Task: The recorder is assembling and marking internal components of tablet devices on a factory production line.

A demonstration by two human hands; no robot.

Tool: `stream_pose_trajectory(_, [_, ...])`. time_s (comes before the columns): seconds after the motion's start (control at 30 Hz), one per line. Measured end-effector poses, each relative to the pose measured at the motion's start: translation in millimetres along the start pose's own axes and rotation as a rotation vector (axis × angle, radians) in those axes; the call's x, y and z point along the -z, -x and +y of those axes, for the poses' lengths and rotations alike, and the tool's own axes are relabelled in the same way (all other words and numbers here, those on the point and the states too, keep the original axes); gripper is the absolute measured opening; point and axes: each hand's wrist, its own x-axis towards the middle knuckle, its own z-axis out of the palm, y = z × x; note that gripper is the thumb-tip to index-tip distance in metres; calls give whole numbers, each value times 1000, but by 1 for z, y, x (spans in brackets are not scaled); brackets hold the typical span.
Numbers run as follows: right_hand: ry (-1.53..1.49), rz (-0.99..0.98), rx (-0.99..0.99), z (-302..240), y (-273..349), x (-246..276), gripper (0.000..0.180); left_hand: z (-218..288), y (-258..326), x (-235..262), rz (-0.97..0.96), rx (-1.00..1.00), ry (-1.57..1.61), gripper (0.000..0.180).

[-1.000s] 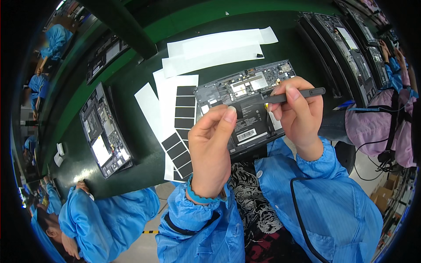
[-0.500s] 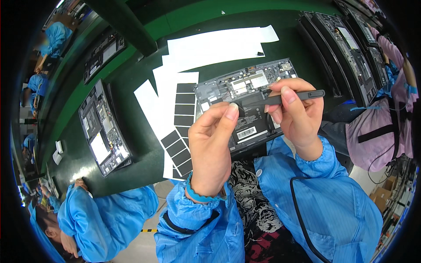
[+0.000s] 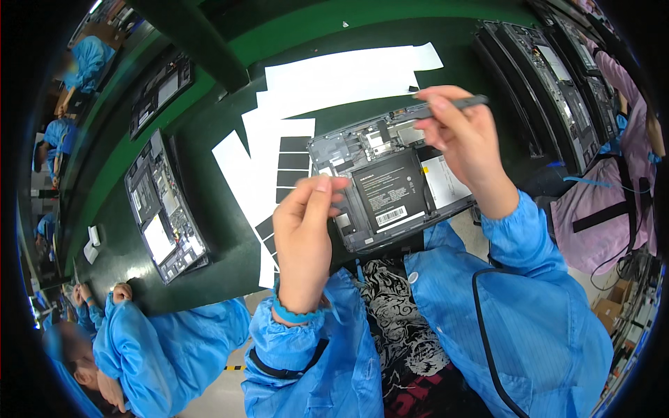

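My right hand (image 3: 463, 132) grips dark tweezers (image 3: 446, 109) between thumb and fingers, over the far edge of an opened laptop (image 3: 362, 240). Below their tips a small black strip (image 3: 383, 131) shows against the silver part of the circuit board; I cannot tell whether it touches the tweezers. My left hand (image 3: 303, 240) is closed, thumb against forefinger, at the laptop's left edge; anything pinched there is hidden. The laptop's black battery (image 3: 389, 191) with a white label lies uncovered between my hands.
Sheets of black stickers (image 3: 293, 160) lie left of the laptop, with white paper (image 3: 341, 73) behind. Another opened laptop (image 3: 167, 205) rests farther left, and stacked laptops (image 3: 550, 90) stand right. A co-worker's blue sleeve (image 3: 174, 341) is at lower left, and a person in pink (image 3: 592, 209) is at right.
My hands have drawn apart: the left moved left, off the tweezers' end, and the right moved up and away with the tweezers. The laptop's battery is now uncovered, and the black strip shows on the board.
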Motion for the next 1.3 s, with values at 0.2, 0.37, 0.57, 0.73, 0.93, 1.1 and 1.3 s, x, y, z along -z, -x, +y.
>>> stream_pose_trajectory(0.2, [57,-61,-257,34,-17,4,21,-15,-32,7,22,-759,-1125,11])
stream_pose_trajectory(0.37, [114,-41,-279,36,-17,3,20,-23,-41,2,19,-714,-1162,9])
stream_pose_trajectory(0.57, [197,-63,-263,34,-18,1,17,-24,-45,0,24,-714,-1153,9])
stream_pose_trajectory(0.73, [276,-23,-207,36,-12,-4,15,-26,-47,-1,26,-712,-1163,9])
stream_pose_trajectory(0.93, [311,-38,-196,36,-11,-5,13,-28,-48,0,29,-742,-1194,10])
stream_pose_trajectory(1.1, [312,-32,-197,37,-10,-4,14,-25,-49,-11,7,-825,-1315,15])
stream_pose_trajectory(1.3, [312,-27,-205,37,-10,-6,14,-32,-49,-15,-41,-869,-1485,36])
